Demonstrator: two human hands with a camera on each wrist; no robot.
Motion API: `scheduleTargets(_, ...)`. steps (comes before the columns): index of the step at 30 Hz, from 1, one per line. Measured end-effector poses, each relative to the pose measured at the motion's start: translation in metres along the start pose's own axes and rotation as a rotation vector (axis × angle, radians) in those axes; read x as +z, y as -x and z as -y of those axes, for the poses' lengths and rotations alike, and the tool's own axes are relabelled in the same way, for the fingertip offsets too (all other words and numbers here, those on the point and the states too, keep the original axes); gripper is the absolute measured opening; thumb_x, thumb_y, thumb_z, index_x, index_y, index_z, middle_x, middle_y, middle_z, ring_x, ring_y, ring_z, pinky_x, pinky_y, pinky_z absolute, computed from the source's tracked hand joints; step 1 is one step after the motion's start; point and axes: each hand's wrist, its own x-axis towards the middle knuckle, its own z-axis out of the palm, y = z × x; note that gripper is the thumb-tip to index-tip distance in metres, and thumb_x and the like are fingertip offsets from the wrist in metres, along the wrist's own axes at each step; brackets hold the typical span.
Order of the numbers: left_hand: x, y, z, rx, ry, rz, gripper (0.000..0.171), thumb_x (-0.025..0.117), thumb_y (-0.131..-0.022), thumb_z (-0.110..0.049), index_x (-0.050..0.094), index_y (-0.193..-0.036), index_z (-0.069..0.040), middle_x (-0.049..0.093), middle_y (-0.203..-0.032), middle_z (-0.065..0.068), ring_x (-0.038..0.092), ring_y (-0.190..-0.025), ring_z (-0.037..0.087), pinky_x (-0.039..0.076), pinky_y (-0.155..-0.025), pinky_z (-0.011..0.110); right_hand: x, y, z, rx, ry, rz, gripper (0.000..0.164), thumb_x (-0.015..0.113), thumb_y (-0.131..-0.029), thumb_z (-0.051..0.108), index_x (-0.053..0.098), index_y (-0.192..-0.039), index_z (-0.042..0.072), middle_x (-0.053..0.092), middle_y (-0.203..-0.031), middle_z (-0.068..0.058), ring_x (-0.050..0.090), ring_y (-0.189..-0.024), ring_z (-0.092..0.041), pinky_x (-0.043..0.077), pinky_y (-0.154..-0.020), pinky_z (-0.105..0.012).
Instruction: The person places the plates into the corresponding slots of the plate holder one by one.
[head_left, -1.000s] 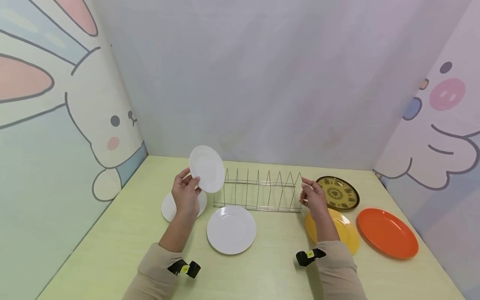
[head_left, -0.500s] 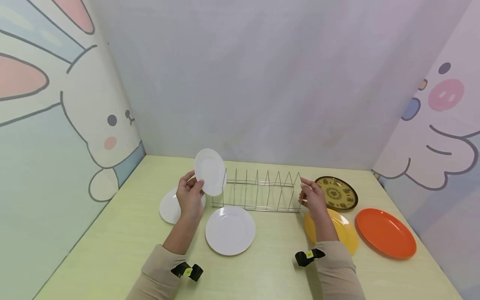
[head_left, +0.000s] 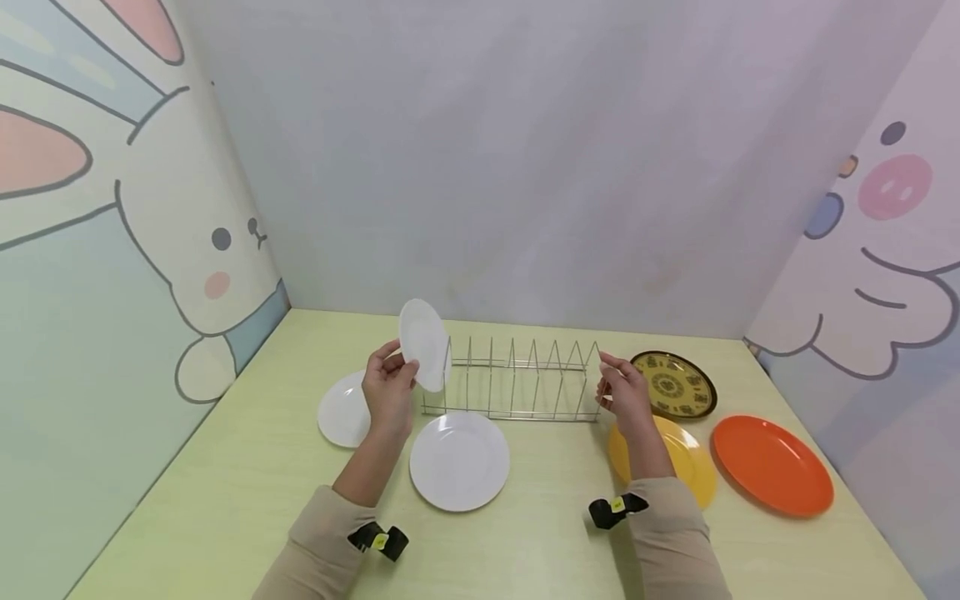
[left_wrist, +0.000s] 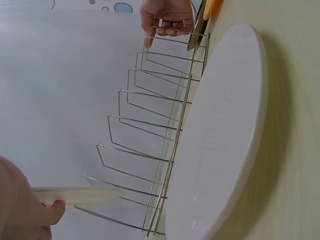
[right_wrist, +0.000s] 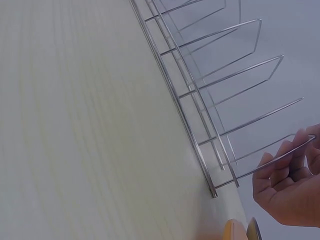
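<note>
My left hand pinches a small white plate by its near edge, thumb on the face and fingers behind. Tilted on edge, the plate stands at the left end of the wire dish rack. In the left wrist view its lower edge reaches between the two end wire loops. At the opposite end, my right hand grips the last upright loop; the right wrist view shows the fingers curled at that wire. A larger white plate lies flat in front of the rack.
Another white plate lies left of the rack, partly behind the left hand. On the right are a yellow plate under the right forearm, a patterned brown-rimmed plate and an orange oval plate. A wall rises behind.
My left hand has moved right with the small white plate, bringing it to the rack's left end and turning it more edge-on. The right hand keeps its grip on the rack.
</note>
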Motion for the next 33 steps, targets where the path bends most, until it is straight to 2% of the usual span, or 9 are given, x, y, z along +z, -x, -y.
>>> scheduleTargets(11,-0.002,0.003,0.014,0.03,-0.082,0.059,0.042,0.057,-0.079,0.019,0.054,-0.117,0.002,0.048,-0.092,0.01,0.049,-0.077,0.015,0.046,-0.064,0.019,-0.001,-0.002,-0.002,-0.008,0.026,0.004,0.037,0.049,-0.098,0.026,0.049,-0.132,0.014,0.048,-0.071,-0.003,0.048,-0.059,-0.014,0.046,-0.062,-0.036)
scheduleTargets(16,-0.003,0.003,0.017,0.036,-0.151,0.083,0.044,0.056,-0.08,0.018,0.055,-0.12,-0.002,0.046,-0.093,0.011,0.048,-0.083,0.018,0.047,-0.067,0.018,-0.001,-0.002,-0.002,-0.007,0.019,0.003,0.036,0.05,-0.098,0.026,0.05,-0.132,0.014,0.048,-0.07,-0.003,0.047,-0.059,-0.014,0.046,-0.062,-0.035)
scheduleTargets(22,-0.002,0.005,0.021,0.029,-0.238,0.09,0.046,0.057,-0.081,0.016,0.057,-0.121,-0.005,0.049,-0.099,0.017,0.049,-0.088,0.02,0.048,-0.069,0.02,-0.004,-0.003,-0.001,-0.006,0.009,0.001,0.035,0.051,-0.097,0.026,0.051,-0.131,0.016,0.048,-0.07,-0.002,0.048,-0.06,-0.014,0.047,-0.063,-0.035)
scheduleTargets(29,-0.006,0.003,0.025,0.042,-0.29,0.138,0.045,0.058,-0.082,0.014,0.056,-0.123,-0.004,0.048,-0.101,0.022,0.05,-0.085,0.019,0.047,-0.068,0.02,-0.003,-0.004,0.0,-0.003,0.0,-0.004,0.034,0.051,-0.097,0.026,0.052,-0.13,0.016,0.048,-0.069,-0.002,0.048,-0.059,-0.015,0.047,-0.062,-0.034)
scheduleTargets(33,-0.008,0.002,0.026,0.024,-0.304,0.147,0.045,0.059,-0.082,0.013,0.055,-0.124,-0.002,0.05,-0.101,0.023,0.051,-0.082,0.019,0.047,-0.066,0.02,-0.001,-0.003,-0.001,0.002,0.003,-0.002,0.035,0.05,-0.098,0.025,0.051,-0.131,0.015,0.048,-0.069,-0.002,0.048,-0.059,-0.015,0.048,-0.064,-0.035)
